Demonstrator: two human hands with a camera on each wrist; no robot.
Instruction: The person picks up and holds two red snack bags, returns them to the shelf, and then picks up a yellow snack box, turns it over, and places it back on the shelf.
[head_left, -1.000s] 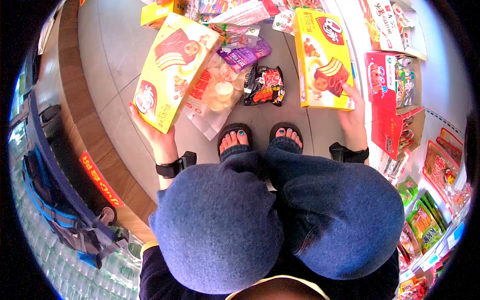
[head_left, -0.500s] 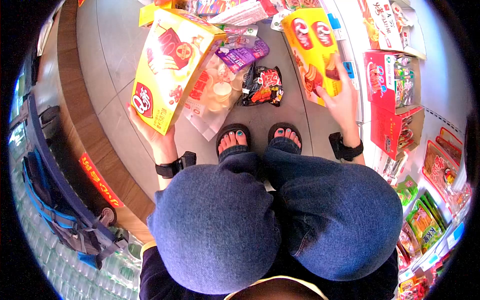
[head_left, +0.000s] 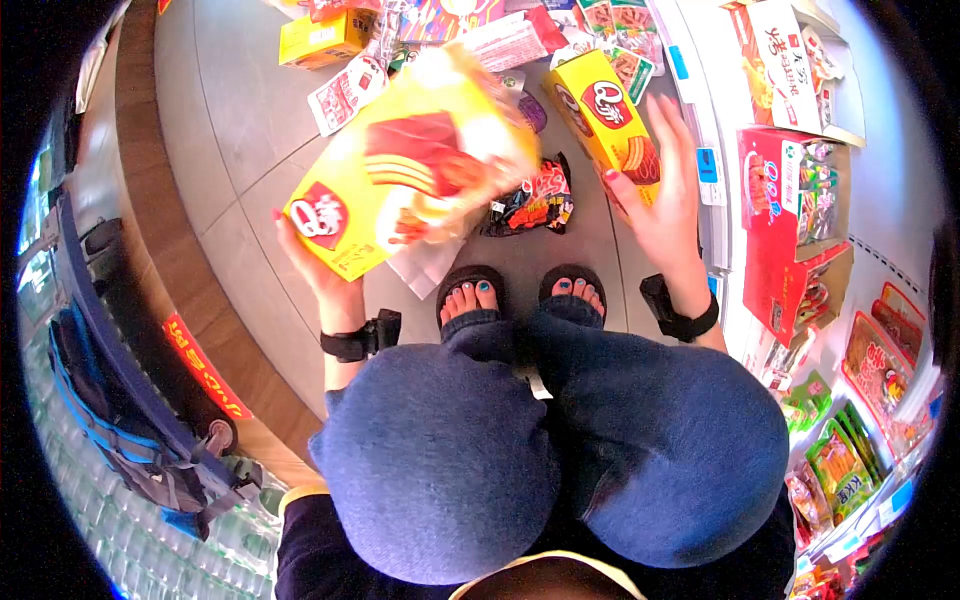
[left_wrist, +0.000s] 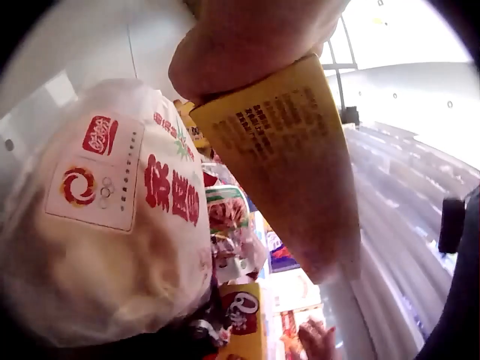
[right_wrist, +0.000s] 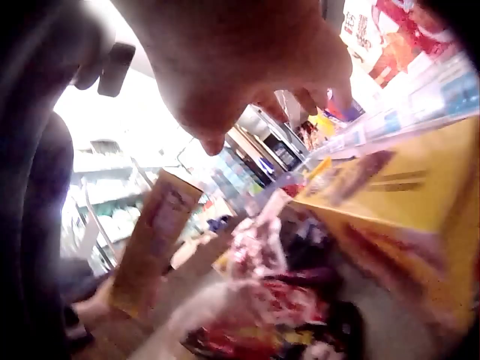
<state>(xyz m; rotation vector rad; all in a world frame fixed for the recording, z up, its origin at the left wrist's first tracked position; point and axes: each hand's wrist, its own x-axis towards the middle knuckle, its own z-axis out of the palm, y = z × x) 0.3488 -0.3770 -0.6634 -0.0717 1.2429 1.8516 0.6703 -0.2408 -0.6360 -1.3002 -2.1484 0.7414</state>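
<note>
My left hand (head_left: 325, 275) grips the lower end of a large yellow cake box (head_left: 355, 220), tilted and motion-blurred in the head view. In the left wrist view this hand (left_wrist: 255, 45) is at the top, over the printed side of the cake box (left_wrist: 292, 165). A second yellow cake box (head_left: 605, 110) is on the floor at the shelf's foot. Beside it is my right hand (head_left: 665, 195), fingers straight and thumb spread, its thumb tip overlapping the box in the head view. The right wrist view shows the hand (right_wrist: 247, 60) apart from that box (right_wrist: 405, 195).
A black snack bag (head_left: 535, 205) lies before my sandalled feet. Further off are a smaller yellow box (head_left: 325, 40) and several snack packets. A clear-and-white cracker bag (left_wrist: 112, 225) bulges near my left wrist. Shelves with red display boxes (head_left: 770, 240) line the right; a wooden ledge (head_left: 150, 170) curves along the left.
The right hand has lowered the second box to the floor by the shelf and let go of it. The left-hand box has swung rightward over the snack packets.
</note>
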